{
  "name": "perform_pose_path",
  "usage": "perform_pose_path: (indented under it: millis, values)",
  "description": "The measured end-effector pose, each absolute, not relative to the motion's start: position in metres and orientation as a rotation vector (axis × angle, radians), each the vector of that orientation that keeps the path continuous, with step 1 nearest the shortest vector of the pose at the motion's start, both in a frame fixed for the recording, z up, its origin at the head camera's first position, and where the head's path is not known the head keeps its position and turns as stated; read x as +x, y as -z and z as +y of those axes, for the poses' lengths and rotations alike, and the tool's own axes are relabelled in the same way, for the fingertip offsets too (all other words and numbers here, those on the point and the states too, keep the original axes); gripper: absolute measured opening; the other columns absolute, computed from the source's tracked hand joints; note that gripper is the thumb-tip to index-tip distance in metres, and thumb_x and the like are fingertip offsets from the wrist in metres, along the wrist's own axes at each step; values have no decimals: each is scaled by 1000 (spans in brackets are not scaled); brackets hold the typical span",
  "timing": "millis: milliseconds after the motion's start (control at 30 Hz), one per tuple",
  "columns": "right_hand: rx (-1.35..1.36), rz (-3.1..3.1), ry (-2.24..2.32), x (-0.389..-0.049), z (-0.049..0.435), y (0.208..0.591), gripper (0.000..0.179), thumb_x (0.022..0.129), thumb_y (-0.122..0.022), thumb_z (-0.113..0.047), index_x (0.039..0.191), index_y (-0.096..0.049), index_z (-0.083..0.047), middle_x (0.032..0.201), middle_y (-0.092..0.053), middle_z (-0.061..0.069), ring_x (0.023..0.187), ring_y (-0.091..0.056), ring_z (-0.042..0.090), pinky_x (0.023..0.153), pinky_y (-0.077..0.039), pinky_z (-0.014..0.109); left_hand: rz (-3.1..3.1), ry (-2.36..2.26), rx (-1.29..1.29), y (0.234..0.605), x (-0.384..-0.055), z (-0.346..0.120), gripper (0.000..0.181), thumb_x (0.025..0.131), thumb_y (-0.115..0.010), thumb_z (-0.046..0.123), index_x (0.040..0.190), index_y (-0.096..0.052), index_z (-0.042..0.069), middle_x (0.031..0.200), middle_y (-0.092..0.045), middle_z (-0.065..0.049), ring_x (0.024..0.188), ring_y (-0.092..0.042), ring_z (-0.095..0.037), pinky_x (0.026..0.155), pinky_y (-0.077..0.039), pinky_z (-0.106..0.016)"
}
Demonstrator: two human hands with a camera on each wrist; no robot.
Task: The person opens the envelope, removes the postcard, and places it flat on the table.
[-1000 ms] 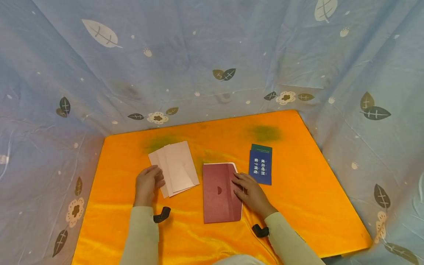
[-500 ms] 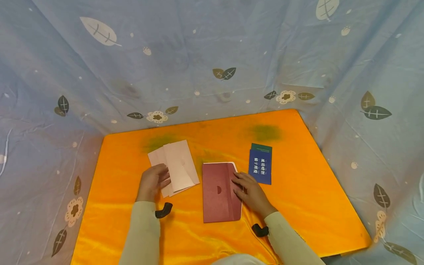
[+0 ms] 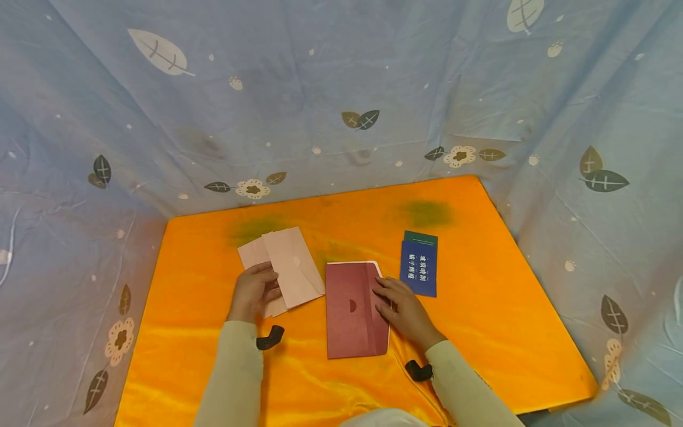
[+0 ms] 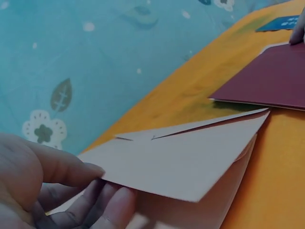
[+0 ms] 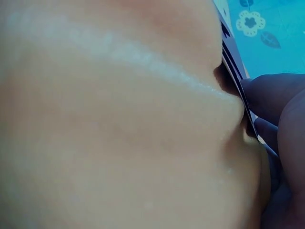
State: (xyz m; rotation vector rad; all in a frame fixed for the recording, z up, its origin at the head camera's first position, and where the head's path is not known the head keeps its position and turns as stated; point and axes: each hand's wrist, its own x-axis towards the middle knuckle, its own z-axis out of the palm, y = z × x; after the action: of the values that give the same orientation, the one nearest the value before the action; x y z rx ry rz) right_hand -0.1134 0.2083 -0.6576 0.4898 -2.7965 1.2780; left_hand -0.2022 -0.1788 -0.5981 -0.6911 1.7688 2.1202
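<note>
In the head view, my left hand (image 3: 253,290) pinches the left long edge of the top pale pink envelope (image 3: 296,267). The left wrist view shows that envelope (image 4: 186,157) tilted up off another pink envelope (image 4: 190,210), the thumb on its upper face and the fingers below. Right of this fanned stack lies a dark red envelope (image 3: 347,320) with a half-round thumb notch. My right hand (image 3: 408,311) rests on its right flap, fingertips on the surface. In the right wrist view, fingers (image 5: 276,95) lie at the envelope's edge, and yellow cloth fills most of the picture.
A blue card with white characters (image 3: 418,270) overlaps a green one (image 3: 424,238) beyond the right hand. Yellow cloth (image 3: 496,308) covers the table. Pale blue curtains with leaf prints (image 3: 320,71) stand along its back and sides.
My left hand has moved right onto the pink stack and now pinches the top envelope, which has shifted slightly right. The right hand and dark red envelope stay put.
</note>
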Motion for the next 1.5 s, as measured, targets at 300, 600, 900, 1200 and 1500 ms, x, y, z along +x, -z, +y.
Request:
perform_pose_path:
  millis: [300, 600, 900, 1200, 1500]
  values:
    - [496, -2795, -1283, -114, 206, 658, 46, 103, -78, -18, 147, -69, -6, 162, -54, 8, 152, -42, 38, 120, -36, 59, 1767, -2187, -659, 599, -198, -176, 51, 107, -65, 4, 156, -51, 4, 143, -63, -17, 92, -73, -22, 82, -64, -38]
    - [492, -2784, -1279, -113, 207, 659, 47, 102, -79, -17, 147, -69, -6, 162, -54, 9, 151, -43, 39, 119, -37, 60, 1857, -2166, -626, 591, -196, -183, 48, 107, -67, 6, 153, -55, 6, 123, -69, -13, 88, -74, -23, 76, -64, -35]
    - [490, -2789, -1288, -113, 208, 658, 46, 103, -78, -18, 146, -70, -7, 162, -55, 8, 151, -43, 37, 120, -37, 58, 1847, -2153, -553, 588, -190, -179, 46, 107, -69, 6, 151, -56, 5, 117, -71, -12, 80, -73, -23, 77, -64, -35]
    - [493, -2780, -1271, -114, 209, 658, 46, 102, -79, -17, 146, -70, -5, 161, -55, 9, 151, -44, 39, 118, -38, 60, 1748, -2167, -405, 591, -178, -157, 46, 106, -68, 4, 150, -54, 3, 115, -73, -14, 83, -75, -26, 75, -65, -40]
    - [498, -2787, -1281, -113, 208, 656, 45, 102, -78, -16, 145, -70, -4, 161, -55, 10, 151, -44, 38, 120, -37, 58, 1775, -2124, -311, 599, -163, -130, 43, 104, -67, -3, 146, -56, -5, 124, -71, -21, 90, -73, -29, 73, -64, -37]
